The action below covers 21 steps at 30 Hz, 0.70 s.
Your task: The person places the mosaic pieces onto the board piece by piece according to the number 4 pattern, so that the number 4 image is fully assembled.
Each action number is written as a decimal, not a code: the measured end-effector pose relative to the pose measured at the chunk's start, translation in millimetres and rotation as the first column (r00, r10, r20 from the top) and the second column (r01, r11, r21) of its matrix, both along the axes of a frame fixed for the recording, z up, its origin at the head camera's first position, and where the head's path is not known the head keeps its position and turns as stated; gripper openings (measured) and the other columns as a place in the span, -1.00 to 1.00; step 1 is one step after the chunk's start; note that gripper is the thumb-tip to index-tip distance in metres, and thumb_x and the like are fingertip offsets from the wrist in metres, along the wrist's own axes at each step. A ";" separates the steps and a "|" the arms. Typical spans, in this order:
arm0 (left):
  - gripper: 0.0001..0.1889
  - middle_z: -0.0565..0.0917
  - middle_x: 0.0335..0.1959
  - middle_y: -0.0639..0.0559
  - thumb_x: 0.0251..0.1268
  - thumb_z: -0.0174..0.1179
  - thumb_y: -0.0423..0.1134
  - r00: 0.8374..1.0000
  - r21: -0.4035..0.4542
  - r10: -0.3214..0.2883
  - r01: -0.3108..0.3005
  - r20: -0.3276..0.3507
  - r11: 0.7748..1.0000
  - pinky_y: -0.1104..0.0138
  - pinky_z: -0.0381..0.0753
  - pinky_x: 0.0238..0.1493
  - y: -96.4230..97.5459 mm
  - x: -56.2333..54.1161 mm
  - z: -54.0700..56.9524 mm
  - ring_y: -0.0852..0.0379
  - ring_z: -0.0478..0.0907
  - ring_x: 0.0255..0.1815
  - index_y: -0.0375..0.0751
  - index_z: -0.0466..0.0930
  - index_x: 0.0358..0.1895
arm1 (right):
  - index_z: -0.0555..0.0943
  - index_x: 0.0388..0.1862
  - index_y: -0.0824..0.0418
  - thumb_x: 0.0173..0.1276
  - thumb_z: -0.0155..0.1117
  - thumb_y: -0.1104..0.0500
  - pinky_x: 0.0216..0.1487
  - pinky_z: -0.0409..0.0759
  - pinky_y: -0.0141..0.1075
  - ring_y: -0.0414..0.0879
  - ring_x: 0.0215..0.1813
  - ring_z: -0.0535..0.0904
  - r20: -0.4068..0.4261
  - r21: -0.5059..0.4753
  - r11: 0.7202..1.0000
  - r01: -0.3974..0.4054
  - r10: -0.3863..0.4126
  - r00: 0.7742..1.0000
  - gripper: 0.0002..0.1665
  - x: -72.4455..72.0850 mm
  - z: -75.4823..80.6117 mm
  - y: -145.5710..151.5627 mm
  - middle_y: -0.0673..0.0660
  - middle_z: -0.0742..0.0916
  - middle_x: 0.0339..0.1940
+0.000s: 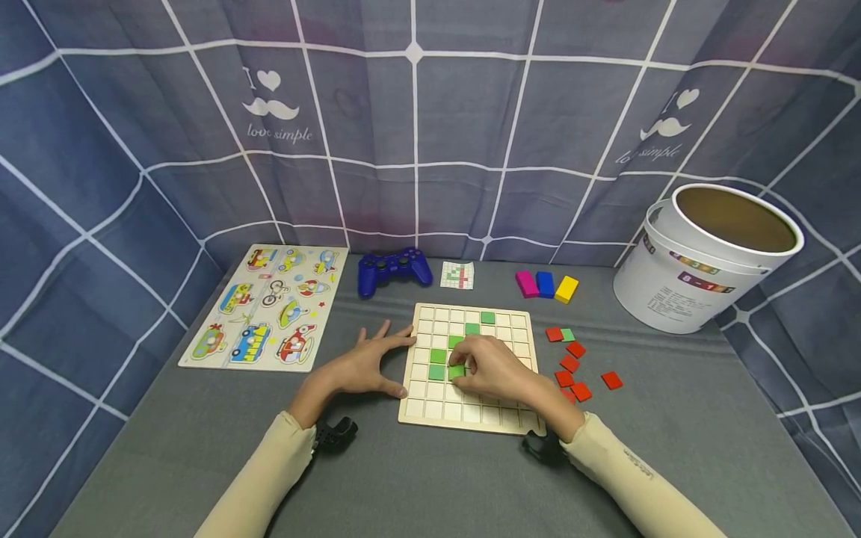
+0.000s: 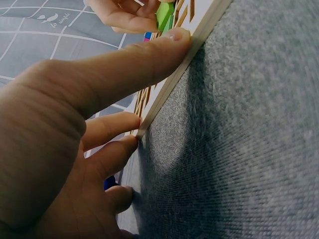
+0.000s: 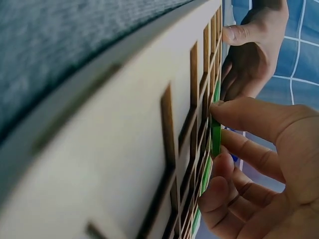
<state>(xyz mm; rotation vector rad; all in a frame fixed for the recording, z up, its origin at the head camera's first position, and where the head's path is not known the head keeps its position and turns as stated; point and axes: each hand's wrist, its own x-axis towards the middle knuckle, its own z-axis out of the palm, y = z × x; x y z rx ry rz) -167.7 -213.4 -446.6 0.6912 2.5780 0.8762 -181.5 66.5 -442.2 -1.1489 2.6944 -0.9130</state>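
A square wooden grid board (image 1: 424,409) lies on the grey table, with several green tiles (image 1: 436,372) in its cells. My right hand (image 1: 494,368) is over the middle of the board and pinches a green tile (image 3: 216,135) between thumb and fingers, close to the grid. At the board's left edge, my left hand (image 1: 366,362) touches the rim with its thumb and fingertips, fingers spread. In the left wrist view the left thumb (image 2: 164,50) rests on the wooden edge. Part of the grid is hidden under the right hand.
Several red tiles (image 1: 611,380) and a green tile (image 1: 567,334) lie right of the board. Behind are a pattern card (image 1: 457,275), a blue game controller (image 1: 393,270), and magenta, blue and yellow blocks (image 1: 566,289). A picture puzzle board (image 1: 269,306) lies left; a white bucket (image 1: 679,291) stands right.
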 end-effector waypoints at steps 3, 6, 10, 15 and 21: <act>0.01 -0.02 0.63 0.10 -0.01 0.56 0.02 1.000 0.003 0.000 0.000 -0.002 1.000 -0.29 -0.55 0.41 -0.2 -0.2 -0.3 -0.26 -0.37 0.60 -0.08 0.24 0.54 | 0.75 -0.28 0.11 0.07 0.56 0.22 -0.38 0.54 -0.36 -0.19 -0.42 0.57 0.006 0.003 1.000 -0.008 0.008 1.000 -0.79 -0.5 -1.0 -2.1 -0.06 0.70 -0.34; 0.01 -0.02 0.63 0.09 -0.01 0.56 0.02 1.000 0.003 0.000 0.000 -0.002 1.000 -0.28 -0.55 0.41 -0.6 -0.4 -0.3 -0.25 -0.37 0.60 -0.08 0.24 0.54 | 0.76 -0.27 0.11 0.08 0.56 0.21 -0.39 0.54 -0.35 -0.18 -0.41 0.57 0.010 0.005 1.000 -0.007 0.007 1.000 -0.79 -0.7 -1.7 -2.5 -0.06 0.70 -0.33; 0.00 -0.03 0.63 0.08 0.01 0.56 0.00 1.000 -0.001 -0.002 0.002 0.003 1.000 -0.28 -0.55 0.41 -0.8 -0.5 0.9 -0.25 -0.38 0.60 -0.09 0.24 0.55 | 0.77 -0.26 0.11 0.06 0.61 0.17 -0.39 0.54 -0.36 -0.17 -0.41 0.58 0.012 -0.001 1.000 0.007 -0.007 1.000 -0.76 -0.6 -2.4 -1.3 -0.06 0.71 -0.34; 0.00 -0.03 0.63 0.08 0.00 0.56 -0.01 1.000 -0.002 -0.004 0.004 -0.003 1.000 -0.30 -0.55 0.40 -0.5 -0.7 0.4 -0.26 -0.37 0.59 -0.08 0.24 0.54 | 0.77 -0.19 0.14 0.05 0.64 0.10 -0.38 0.53 -0.35 -0.21 -0.43 0.57 -0.004 -0.027 0.999 0.045 -0.045 0.999 -0.67 0.1 -0.7 7.2 -0.04 0.72 -0.36; 0.01 -0.01 0.63 0.07 -0.01 0.57 -0.01 1.000 -0.002 0.000 0.000 -0.008 1.000 -0.29 -0.54 0.41 1.0 -0.2 0.9 -0.25 -0.36 0.60 -0.10 0.24 0.54 | 0.75 -0.18 0.21 0.11 0.60 0.18 -0.35 0.54 -0.32 -0.26 -0.44 0.57 -0.020 -0.088 0.992 0.092 -0.094 0.995 -0.71 -3.8 7.1 48.5 0.01 0.74 -0.31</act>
